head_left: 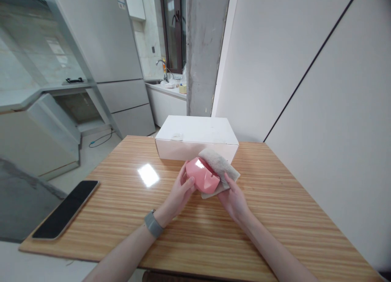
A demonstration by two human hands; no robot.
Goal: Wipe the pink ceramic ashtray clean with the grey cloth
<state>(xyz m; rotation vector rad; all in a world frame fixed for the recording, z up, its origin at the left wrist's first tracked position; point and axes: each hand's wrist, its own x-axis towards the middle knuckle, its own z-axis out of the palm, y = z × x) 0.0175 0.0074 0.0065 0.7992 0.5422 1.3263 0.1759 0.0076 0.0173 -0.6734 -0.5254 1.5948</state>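
Observation:
A glossy pink object with faceted sides (201, 177), perhaps a small bowl or holder, is tilted above the table in front of me. My left hand (182, 187) grips it from the left, the thumb lying on its near side. In my right hand (233, 198) is a light grey cloth (224, 168), pinched with the thumb on top. The cloth lies against the right and far side of the pink object. Fingers of the right hand under the cloth are hidden.
Behind my hands a closed white box (195, 131) sits at the far edge of the wooden table (122, 208). A dark flat phone or tablet (67, 208) lies at the left edge. A white wall (305, 111) borders the right side; a fridge (100, 42) stands beyond.

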